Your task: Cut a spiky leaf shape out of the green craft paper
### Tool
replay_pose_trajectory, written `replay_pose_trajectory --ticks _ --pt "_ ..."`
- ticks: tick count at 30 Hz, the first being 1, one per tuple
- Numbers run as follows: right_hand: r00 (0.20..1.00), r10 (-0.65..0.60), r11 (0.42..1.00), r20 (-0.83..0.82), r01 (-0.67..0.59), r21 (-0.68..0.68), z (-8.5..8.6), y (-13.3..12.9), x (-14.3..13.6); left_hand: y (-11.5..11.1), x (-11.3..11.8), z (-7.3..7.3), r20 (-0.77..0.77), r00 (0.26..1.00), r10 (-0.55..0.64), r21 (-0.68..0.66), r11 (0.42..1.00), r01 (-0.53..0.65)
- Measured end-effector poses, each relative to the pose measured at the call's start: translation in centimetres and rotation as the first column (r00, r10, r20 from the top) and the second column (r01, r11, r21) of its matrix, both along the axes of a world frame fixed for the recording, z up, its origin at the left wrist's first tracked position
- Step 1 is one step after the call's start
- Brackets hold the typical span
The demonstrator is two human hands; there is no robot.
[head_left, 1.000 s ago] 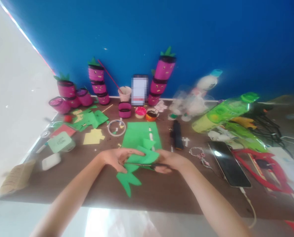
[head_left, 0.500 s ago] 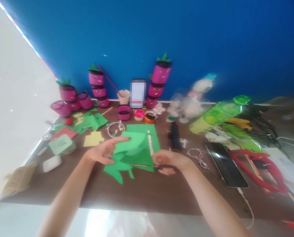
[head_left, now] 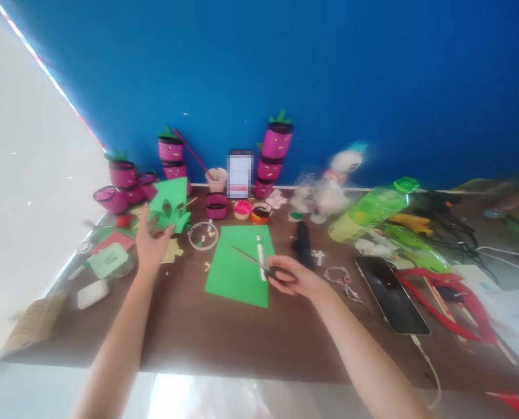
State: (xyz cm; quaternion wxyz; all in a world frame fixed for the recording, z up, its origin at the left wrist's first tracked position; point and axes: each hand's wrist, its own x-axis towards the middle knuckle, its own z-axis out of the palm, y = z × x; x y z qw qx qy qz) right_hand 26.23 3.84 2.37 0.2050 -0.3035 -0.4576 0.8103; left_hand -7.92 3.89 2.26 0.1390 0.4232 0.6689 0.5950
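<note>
L fingers spread at grn cutout, R fingers curled rnd scissors.

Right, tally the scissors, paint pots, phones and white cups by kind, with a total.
Scissors: 1
Paint pots: 2 (pink pot, orange pot)
Phones: 2 (standing phone, flat phone)
White cup: 1
Total: 6

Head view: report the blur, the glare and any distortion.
In the head view, the scissors are soft but readable, while the dark cables toward the right smear; in the head view, a bright patch burns out below the near edge of the table; in the head view, the green bottle looks stretched, probably by the lens, and the propped screen is pixelated.
</note>
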Motion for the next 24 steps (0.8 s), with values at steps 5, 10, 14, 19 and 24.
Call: replay_pose_trajectory --ticks 5,10,14,19,24 --pt "0.958 -0.278 0.945 0.066 0.26 0.198 -1.2 0.4 -0.8 -0.2 1.4 -1.1 0.002 0.996 0.094 0.0 0.996 -0.094" --pt "0.767 -0.625 0.688 0.142 0.456 0.565 -2.2 0.3 -1.2 -0.5 2.1 -1.5 0.032 0.996 0.082 0.131 0.988 -0.086" --pt "0.656 -0.729 0.502 0.196 0.317 0.804 -2.2 0.0 -0.7 -0.7 2.6 -1.0 0.199 0.98 -0.017 0.136 0.991 -0.011" --pt "0.56 -0.785 0.388 0.265 0.111 0.915 -2.3 0.1 -0.5 -1.1 4.1 -0.2 0.398 0.896 -0.195 0.157 0.977 0.143" --pt "0.499 -0.817 0.401 0.29 0.128 0.907 -2.4 0.3 -0.6 -1.8 5.8 -0.4 0.456 0.796 -0.399 0.208 0.917 0.34"
